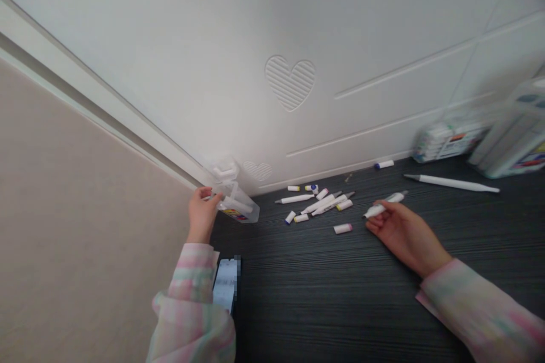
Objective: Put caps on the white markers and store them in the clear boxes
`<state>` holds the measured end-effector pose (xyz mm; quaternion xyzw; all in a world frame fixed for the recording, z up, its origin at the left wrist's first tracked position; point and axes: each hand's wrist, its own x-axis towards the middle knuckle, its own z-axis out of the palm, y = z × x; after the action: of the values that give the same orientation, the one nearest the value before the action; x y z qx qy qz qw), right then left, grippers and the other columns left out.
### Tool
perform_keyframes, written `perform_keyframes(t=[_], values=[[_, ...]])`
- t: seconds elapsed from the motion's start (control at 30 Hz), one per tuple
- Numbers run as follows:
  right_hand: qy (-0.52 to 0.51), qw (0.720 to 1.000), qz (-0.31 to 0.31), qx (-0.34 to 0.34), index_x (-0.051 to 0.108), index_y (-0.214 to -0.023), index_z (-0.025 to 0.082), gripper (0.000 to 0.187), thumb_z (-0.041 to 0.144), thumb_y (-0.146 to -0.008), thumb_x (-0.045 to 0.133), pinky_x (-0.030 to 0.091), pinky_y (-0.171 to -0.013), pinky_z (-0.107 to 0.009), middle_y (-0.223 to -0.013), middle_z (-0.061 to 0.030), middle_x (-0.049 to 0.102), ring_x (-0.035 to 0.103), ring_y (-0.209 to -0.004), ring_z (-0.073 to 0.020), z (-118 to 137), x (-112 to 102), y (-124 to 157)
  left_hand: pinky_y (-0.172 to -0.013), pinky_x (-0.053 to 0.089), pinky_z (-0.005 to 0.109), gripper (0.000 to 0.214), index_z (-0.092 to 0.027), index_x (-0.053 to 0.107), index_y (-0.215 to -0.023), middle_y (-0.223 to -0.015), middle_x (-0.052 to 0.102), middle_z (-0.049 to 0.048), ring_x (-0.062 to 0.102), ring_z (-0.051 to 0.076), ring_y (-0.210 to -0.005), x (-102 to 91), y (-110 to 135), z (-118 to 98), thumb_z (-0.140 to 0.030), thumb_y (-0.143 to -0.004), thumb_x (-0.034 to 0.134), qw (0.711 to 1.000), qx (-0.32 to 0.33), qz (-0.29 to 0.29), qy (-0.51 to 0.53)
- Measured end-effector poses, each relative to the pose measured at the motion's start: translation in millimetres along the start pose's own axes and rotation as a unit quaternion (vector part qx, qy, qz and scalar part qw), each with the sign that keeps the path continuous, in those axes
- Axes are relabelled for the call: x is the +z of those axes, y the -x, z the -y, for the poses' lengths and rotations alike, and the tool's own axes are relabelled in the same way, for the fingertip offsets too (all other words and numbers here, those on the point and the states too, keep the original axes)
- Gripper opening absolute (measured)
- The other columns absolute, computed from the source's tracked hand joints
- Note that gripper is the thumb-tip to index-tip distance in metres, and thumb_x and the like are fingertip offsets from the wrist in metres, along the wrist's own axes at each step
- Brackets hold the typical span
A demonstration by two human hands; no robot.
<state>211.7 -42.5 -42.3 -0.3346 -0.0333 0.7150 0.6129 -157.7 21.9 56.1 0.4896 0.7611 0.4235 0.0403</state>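
My left hand is closed on the rim of a clear plastic case with its lid flipped up, near the left end of the dark surface. In my right hand is a white marker, uncapped and pinched between thumb and fingers. Between the hands lie several uncapped white markers and loose caps with coloured ends. One pink-ended cap rests closest to my right hand. A single white marker lies nearer the case.
A blue-ended cap and a long white pen lie at the right. Behind them stand a wrapped pack and a larger clear case, against the white panel with hearts. A phone lies by my left sleeve.
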Motion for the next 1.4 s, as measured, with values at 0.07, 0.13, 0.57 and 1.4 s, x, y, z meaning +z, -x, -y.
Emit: perform_keyframes(t=[0.07, 0.13, 0.57, 1.4], values=[[0.002, 1.000, 0.006, -0.002, 0.053, -0.060, 0.016, 0.012, 0.018, -0.063, 0.065, 0.043, -0.045, -0.019, -0.049, 0.0037, 0.045, 0.044, -0.045, -0.0065, 0.0, 0.6, 0.7, -0.059, 0.044, 0.026, 0.038, -0.014, 0.057, -0.087, -0.078, 0.058, 0.0031, 0.054, 0.014, -0.062, 0.8, 0.2, 0.6, -0.036, -0.057, 0.063, 1.000, 0.003, -0.001, -0.001], [0.003, 1.000, 0.010, -0.006, 0.053, -0.059, 0.016, 0.013, 0.019, -0.062, 0.066, 0.043, -0.044, -0.019, -0.049, 0.0038, 0.045, 0.043, -0.046, -0.0065, 0.1, 1.1, 1.3, -0.059, 0.045, 0.028, 0.039, -0.014, 0.056, -0.089, -0.077, 0.057, 0.0031, 0.054, 0.014, -0.062, 0.3, 1.7, -0.9, -0.039, -0.060, 0.061, 1.000, 0.010, -0.003, -0.006], [0.022, 1.000, 0.013, -0.012, 0.052, -0.058, 0.017, 0.014, 0.019, -0.061, 0.066, 0.042, -0.046, -0.020, -0.049, 0.0041, 0.045, 0.042, -0.046, -0.0063, 1.7, 2.6, 2.8, -0.089, 0.038, 0.040, 0.022, -0.014, 0.056, -0.097, -0.095, 0.058, 0.0112, 0.051, 0.024, -0.096, 34.2, 95.3, -43.0, -0.024, -0.079, 0.046, 0.957, 0.268, 0.029, -0.107], [0.040, 0.999, 0.016, -0.011, 0.051, -0.058, 0.016, 0.015, 0.020, -0.064, 0.064, 0.037, -0.048, -0.021, -0.049, 0.0049, 0.042, 0.040, -0.046, -0.0064, 2.9, 5.7, 4.8, -0.082, 0.043, 0.042, 0.019, -0.016, 0.062, -0.090, -0.093, 0.063, 0.0111, 0.054, 0.026, -0.091, 95.9, 147.0, -3.6, -0.020, -0.075, 0.051, 0.963, 0.183, 0.175, -0.091]])
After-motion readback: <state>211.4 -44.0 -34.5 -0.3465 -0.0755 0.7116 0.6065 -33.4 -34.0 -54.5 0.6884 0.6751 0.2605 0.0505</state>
